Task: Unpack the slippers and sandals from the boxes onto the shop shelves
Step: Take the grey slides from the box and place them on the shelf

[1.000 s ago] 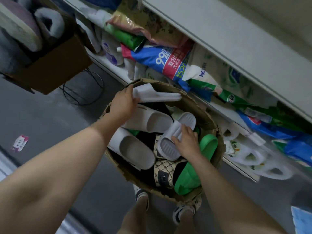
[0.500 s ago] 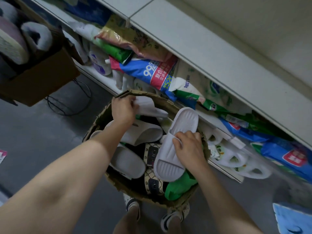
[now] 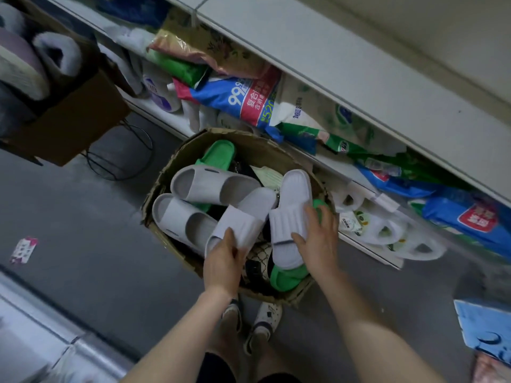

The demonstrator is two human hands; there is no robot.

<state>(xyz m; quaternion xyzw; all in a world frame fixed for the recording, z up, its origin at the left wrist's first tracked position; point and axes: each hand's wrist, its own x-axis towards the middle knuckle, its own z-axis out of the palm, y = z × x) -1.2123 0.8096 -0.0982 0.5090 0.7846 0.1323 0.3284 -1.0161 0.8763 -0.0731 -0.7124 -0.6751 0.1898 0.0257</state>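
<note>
Fig.: L hand (image 3: 222,262) grips the near end of one white slipper (image 3: 243,219), thumb on top. R hand (image 3: 318,244) curls round the strap of a 2nd white slipper (image 3: 293,205). Both lie side by side over the cardboard box (image 3: 163,175), atop grey slippers (image 3: 210,186) & green slippers (image 3: 218,156).

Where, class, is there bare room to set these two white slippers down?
The white upper shelf above the bags looks bare. The grey floor between the box and the paper scrap is free too. The lower shelf is packed with bags; the box is full.
</note>
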